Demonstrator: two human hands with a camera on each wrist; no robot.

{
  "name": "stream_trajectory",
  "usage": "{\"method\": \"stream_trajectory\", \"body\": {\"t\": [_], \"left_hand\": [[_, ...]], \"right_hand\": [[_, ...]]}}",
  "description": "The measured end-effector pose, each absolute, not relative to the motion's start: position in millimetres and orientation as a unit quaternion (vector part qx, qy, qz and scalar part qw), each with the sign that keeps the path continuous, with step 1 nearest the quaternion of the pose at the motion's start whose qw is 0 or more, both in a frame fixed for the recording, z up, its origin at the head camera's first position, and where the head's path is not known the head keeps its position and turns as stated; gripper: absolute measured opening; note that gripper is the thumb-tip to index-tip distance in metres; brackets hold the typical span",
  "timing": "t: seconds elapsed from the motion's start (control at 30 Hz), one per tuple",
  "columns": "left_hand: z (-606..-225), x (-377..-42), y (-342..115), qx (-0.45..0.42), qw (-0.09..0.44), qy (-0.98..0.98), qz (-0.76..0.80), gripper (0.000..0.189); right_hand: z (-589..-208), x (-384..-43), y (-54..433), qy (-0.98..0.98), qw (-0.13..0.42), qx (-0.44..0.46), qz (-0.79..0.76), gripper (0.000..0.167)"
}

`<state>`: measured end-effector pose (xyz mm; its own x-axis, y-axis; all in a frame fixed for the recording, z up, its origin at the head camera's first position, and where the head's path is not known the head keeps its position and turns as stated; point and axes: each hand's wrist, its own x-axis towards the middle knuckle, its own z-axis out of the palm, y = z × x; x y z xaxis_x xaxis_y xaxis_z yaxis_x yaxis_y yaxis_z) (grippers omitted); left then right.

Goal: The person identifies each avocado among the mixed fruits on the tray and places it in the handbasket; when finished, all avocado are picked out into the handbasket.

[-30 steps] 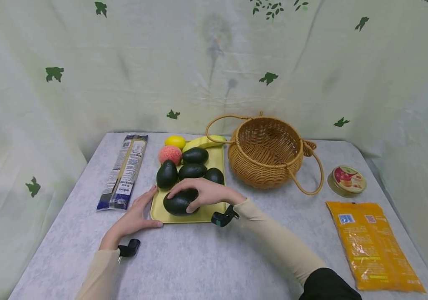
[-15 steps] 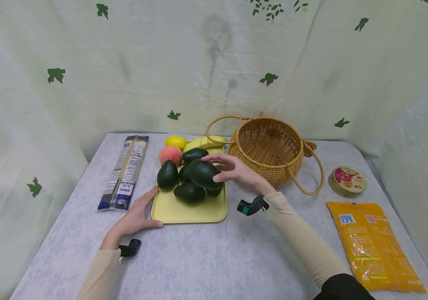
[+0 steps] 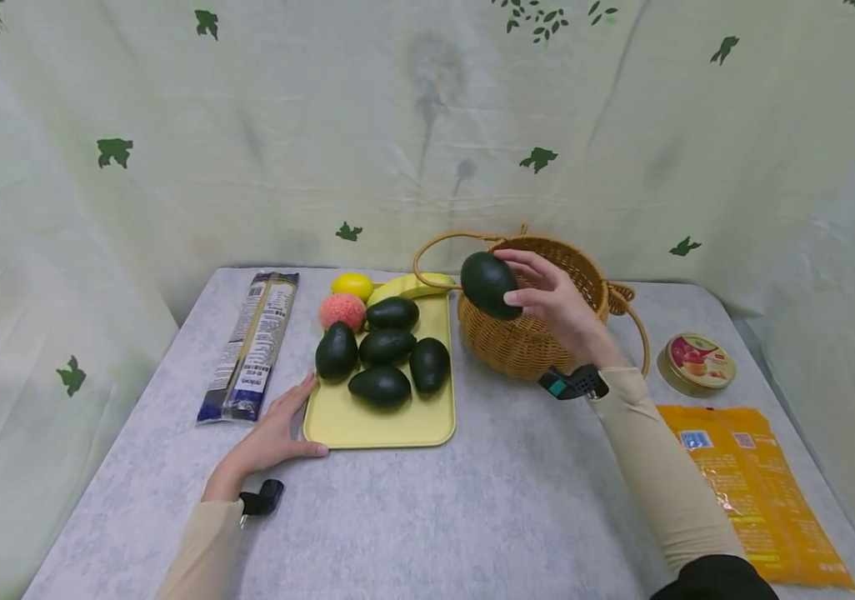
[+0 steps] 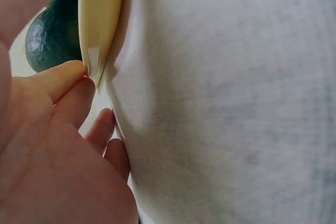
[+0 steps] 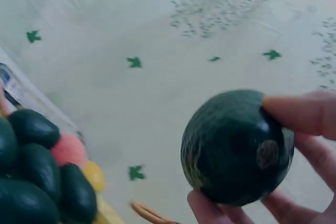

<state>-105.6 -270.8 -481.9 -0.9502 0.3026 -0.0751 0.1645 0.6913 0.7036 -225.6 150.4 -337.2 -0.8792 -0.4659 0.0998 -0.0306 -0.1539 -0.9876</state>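
Observation:
My right hand [image 3: 558, 308] holds a dark green avocado [image 3: 489, 286] between thumb and fingers, raised in front of the wicker basket [image 3: 506, 346]. In the right wrist view the held avocado [image 5: 236, 150] shows its round stem scar. My left hand [image 3: 270, 437] rests at the near left corner of the yellow tray [image 3: 378, 429], thumb along the front edge and fingers against the left side. Several avocados [image 3: 380, 387] lie on the tray. Behind them are a pink round fruit [image 3: 342, 311], a yellow lemon [image 3: 352, 287] and a banana [image 3: 401, 288].
Left of the tray lies a long noodle-like packet [image 3: 251, 350]. A round tin [image 3: 696, 364] with fruit on its lid stands right of the basket. Nearer, an orange bag [image 3: 765, 492] lies partly behind the right sleeve. The basket's handles [image 3: 435, 250] stick out sideways.
The right hand has lifted the avocado off the near part of the tray and carried it up and right to the basket. The left hand has stayed at the tray corner.

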Motion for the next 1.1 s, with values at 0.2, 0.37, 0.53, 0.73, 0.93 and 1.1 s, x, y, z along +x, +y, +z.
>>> {"method": "stream_trajectory", "body": {"t": [0.2,0.37,0.53,0.73,0.93,1.1], "left_hand": [[-482.6,-105.4,-271.0,0.13,0.09,0.915,0.37,0.111],[-484.4,-105.7,-270.8,0.136,0.086,0.916,0.368,0.11],[-484.3,-105.9,-270.9,0.136,0.085,0.916,0.368,0.11],[-483.1,-105.5,-271.3,0.134,0.088,0.914,0.373,0.11],[-483.3,-105.5,-271.7,0.13,0.091,0.914,0.374,0.111],[-482.6,-105.8,-271.2,0.126,0.096,0.914,0.373,0.111]], "right_hand": [[-332.2,-235.3,180.9,0.656,0.128,-0.158,-0.726,0.05],[-334.9,-245.1,199.4,0.71,0.129,-0.135,-0.679,0.052],[-342.5,-253.5,210.1,0.765,0.143,-0.136,-0.614,0.055],[-351.3,-262.6,215.5,0.828,0.158,-0.169,-0.511,0.055],[-356.4,-271.5,218.0,0.837,0.191,-0.221,-0.464,0.052],[-352.5,-274.5,217.6,0.836,0.205,-0.251,-0.443,0.046]]}}
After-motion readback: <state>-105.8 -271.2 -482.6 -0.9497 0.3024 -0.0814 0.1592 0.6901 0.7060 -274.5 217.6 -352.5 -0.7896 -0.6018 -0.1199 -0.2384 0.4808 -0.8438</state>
